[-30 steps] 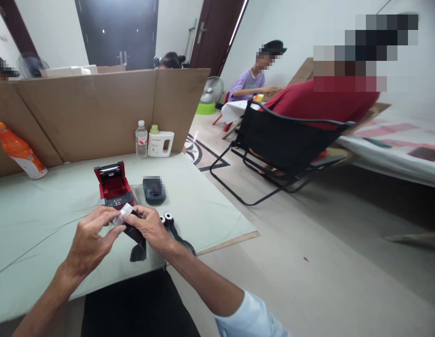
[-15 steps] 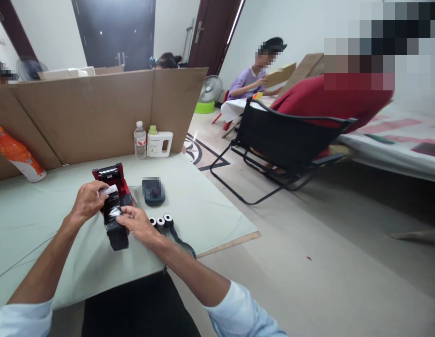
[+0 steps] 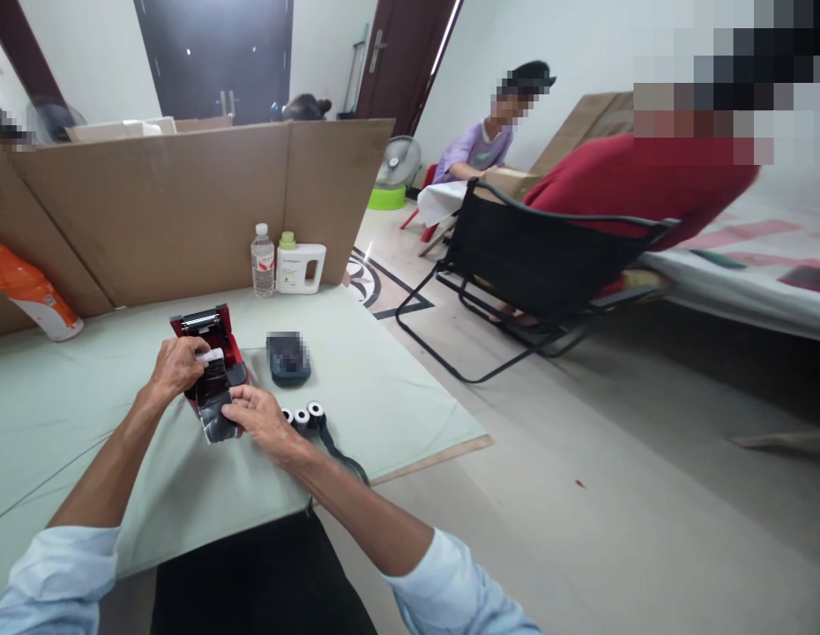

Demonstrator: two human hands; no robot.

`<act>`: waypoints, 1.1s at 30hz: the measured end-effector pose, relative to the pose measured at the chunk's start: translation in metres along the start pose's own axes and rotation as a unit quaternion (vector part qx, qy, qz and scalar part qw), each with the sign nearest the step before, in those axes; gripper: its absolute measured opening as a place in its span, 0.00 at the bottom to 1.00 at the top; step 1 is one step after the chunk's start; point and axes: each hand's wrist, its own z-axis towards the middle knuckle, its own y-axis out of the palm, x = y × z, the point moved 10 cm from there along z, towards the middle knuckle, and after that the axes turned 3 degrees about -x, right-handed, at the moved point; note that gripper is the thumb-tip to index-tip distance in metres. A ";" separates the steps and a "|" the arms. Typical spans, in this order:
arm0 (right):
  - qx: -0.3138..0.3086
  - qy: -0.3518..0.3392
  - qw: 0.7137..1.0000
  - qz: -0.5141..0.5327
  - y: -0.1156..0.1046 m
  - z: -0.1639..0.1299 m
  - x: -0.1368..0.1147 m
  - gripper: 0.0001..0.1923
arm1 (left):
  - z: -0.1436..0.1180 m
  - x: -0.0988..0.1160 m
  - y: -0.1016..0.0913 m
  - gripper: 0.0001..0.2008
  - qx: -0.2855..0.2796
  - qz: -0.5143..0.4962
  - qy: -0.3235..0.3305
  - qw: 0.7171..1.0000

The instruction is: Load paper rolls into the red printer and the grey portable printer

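A small red and black printer (image 3: 231,351) stands on the table with its lid raised. Over its bay, my left hand (image 3: 178,363) is closed on the white end of a black ribbon roll (image 3: 212,355). Black, shiny film (image 3: 218,418) hangs from the roll over the printer's near side. My right hand (image 3: 257,419) pinches the right edge of this film between thumb and fingers. Part of the printer's body is hidden behind the film and my hands. To the right of my right hand are small black rolls with white ends (image 3: 301,416), with a loose black strip (image 3: 340,457) trailing from them.
A dark, blurred-out device (image 3: 288,360) lies right of the printer. Behind stand a water bottle (image 3: 263,260), a white jug (image 3: 301,267), an orange bottle (image 3: 36,291) and a cardboard partition (image 3: 185,207). A person in red sits in a black folding chair (image 3: 535,265); another, in purple, is beyond.
The hanging film is shorter, its lower end now higher and flatter. My left hand has shifted slightly right and up with the roll; my right hand still pinches the film.
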 end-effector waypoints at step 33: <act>0.032 0.006 0.998 -0.045 -0.007 -0.013 -0.004 0.14 | -0.011 -0.060 -0.036 0.28 0.202 -0.290 0.003 0.936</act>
